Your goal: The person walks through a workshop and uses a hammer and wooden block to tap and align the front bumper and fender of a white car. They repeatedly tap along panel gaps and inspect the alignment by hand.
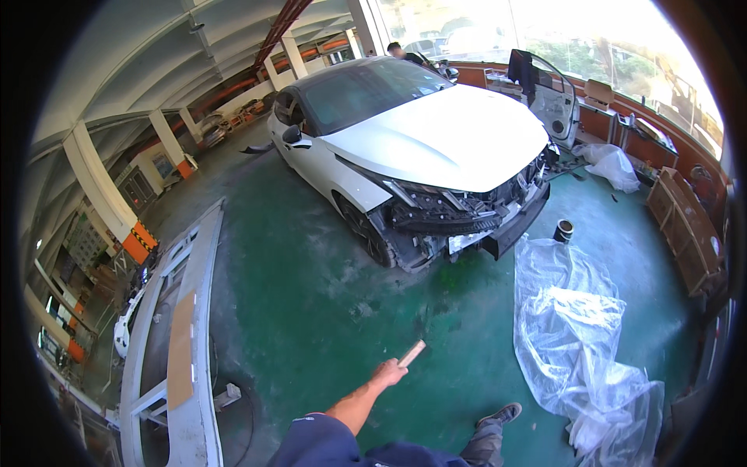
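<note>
My left hand point(387, 372) is closed on a light wooden stick point(412, 352), held out over the green floor point(288, 327) with its far end pointing up and right. My right hand is out of view. Ahead stands a white car point(436, 132) with its front bumper cover off and the dark inner parts point(440, 218) exposed. A dark bumper piece point(513, 229) sits low at its front.
A metal lift platform point(208, 288) with a brown board point(183, 342) lies left. Crumpled clear plastic sheeting point(568, 319) and a can point(563, 231) are right. A person point(401, 50) is behind the car. A detached door point(556, 101) and cardboard box point(685, 233) stand right.
</note>
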Demonstrator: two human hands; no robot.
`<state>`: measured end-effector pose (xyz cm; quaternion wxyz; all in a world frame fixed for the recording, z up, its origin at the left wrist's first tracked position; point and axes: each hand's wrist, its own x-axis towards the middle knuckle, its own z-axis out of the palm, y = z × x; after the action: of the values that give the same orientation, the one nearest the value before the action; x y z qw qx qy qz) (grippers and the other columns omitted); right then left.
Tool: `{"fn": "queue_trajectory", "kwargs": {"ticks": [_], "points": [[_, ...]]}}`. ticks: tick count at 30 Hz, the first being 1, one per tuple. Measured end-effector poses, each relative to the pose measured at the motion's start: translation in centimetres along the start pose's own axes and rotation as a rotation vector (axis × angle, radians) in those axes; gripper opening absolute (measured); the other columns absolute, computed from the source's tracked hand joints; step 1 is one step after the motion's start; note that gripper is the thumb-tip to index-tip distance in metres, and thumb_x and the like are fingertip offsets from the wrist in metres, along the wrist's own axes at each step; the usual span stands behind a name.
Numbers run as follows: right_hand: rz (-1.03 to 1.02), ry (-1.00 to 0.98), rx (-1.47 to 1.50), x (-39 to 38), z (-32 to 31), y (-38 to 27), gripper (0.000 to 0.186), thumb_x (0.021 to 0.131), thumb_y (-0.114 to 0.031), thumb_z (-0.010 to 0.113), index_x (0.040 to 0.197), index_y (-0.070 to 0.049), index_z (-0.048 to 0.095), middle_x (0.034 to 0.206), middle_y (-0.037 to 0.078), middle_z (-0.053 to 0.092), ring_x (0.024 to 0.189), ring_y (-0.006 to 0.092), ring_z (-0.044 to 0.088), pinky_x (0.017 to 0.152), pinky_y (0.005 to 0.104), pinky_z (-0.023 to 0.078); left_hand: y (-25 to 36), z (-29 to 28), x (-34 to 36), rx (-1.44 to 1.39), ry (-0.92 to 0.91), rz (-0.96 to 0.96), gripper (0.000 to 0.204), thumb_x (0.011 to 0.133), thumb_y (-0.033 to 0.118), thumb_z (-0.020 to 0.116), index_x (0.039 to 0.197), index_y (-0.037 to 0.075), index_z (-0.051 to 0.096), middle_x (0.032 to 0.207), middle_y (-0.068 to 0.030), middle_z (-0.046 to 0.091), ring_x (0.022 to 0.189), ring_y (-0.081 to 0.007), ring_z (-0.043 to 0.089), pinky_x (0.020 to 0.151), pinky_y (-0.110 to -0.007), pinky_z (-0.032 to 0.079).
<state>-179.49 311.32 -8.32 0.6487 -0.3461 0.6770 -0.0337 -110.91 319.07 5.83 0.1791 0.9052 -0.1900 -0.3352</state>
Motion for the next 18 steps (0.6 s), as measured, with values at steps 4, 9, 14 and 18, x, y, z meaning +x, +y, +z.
{"fn": "queue_trajectory", "kwargs": {"ticks": [4, 9, 14, 18], "points": [[-0.048, -0.037, 0.015, 8.5, -3.6, -16.9, 0.027, 0.094, -0.032, 0.073, 0.102, -0.006, 0.07, 0.082, 0.012, 0.069, 0.066, 0.0256, 0.062, 0.058, 0.0385, 0.051, 7.8, 7.6, 2.1, -0.002, -0.118, -0.028, 0.044, 0.088, 0.042, 0.072, 0.106, 0.003, 0.07, 0.082, -0.0129, 0.074, 0.07, -0.0269, 0.073, 0.064, -0.043, 0.057], [-0.075, 0.033, 0.012, 17.0, -15.6, -31.1, 0.028, 0.094, -0.032, 0.074, 0.104, -0.006, 0.07, 0.083, 0.015, 0.07, 0.067, 0.0284, 0.062, 0.06, 0.0398, 0.052, 15.0, 15.2, 1.4, 0.148, -0.326, -0.149, 0.048, 0.085, 0.051, 0.073, 0.094, 0.004, 0.077, 0.086, -0.0147, 0.076, 0.08, -0.0294, 0.075, 0.073, -0.043, 0.058], [-0.23, 0.132, 0.078, 26.9, -28.6, -42.2, 0.03, 0.093, -0.033, 0.074, 0.107, -0.006, 0.071, 0.084, 0.017, 0.07, 0.068, 0.0312, 0.062, 0.062, 0.041, 0.053, 21.2, 20.4, 3.6, 0.151, -0.324, -0.196, 0.056, 0.083, 0.052, 0.073, 0.109, 0.002, 0.077, 0.112, -0.0204, 0.076, 0.104, -0.0368, 0.074, 0.088, -0.047, 0.056], [-0.418, 0.12, 0.218, 32.7, -26.5, -61.1, 0.013, 0.095, -0.013, 0.066, 0.097, 0.0, 0.064, 0.071, 0.009, 0.064, 0.053, 0.0184, 0.061, 0.047, 0.0331, 0.05, 28.1, 23.7, 10.5, 0.307, -0.484, -0.199, 0.061, 0.085, 0.053, 0.068, 0.119, 0.002, 0.075, 0.127, -0.0224, 0.071, 0.116, -0.0402, 0.069, 0.096, -0.047, 0.054]]}}
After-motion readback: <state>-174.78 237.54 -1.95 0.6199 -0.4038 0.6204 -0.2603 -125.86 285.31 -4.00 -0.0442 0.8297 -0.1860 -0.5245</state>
